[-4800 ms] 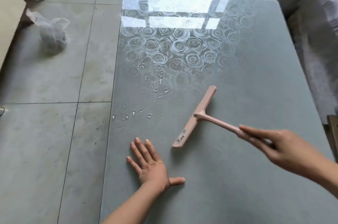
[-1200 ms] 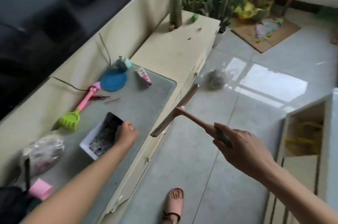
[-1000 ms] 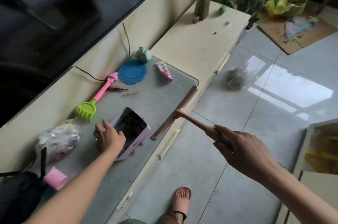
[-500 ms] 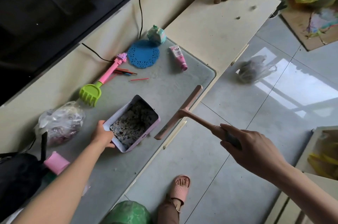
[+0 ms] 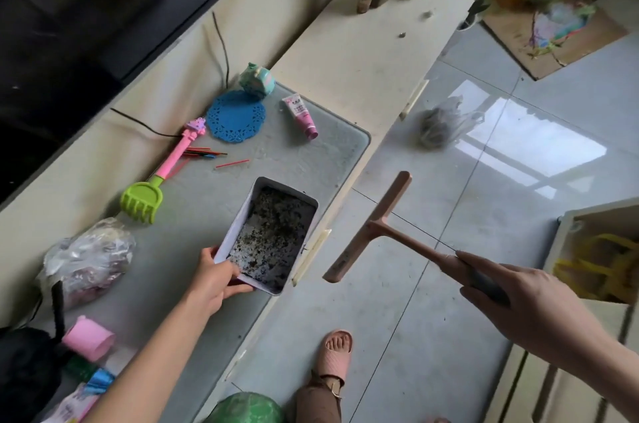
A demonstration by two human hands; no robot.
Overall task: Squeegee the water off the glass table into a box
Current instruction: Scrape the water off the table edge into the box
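A person's left hand [image 5: 216, 279] grips the near end of an open box [image 5: 273, 232], fingers [image 5: 242, 289] wrapped around its rim. The box sits on a glass-topped bench [image 5: 204, 225] near its edge, its inside speckled dark. At 3 o'clock from the box, the right hand [image 5: 518, 301] holds a pink squeegee [image 5: 371, 227] over the tiled floor [image 5: 432, 201], fingers closed on its handle. At 10 o'clock from the box lies a green toy rake [image 5: 143, 199]; at 12 o'clock, a blue doily [image 5: 237, 116].

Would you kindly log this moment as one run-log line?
left hand: gripping box on side counter | right hand: holding squeegee above floor | glass table: out of view
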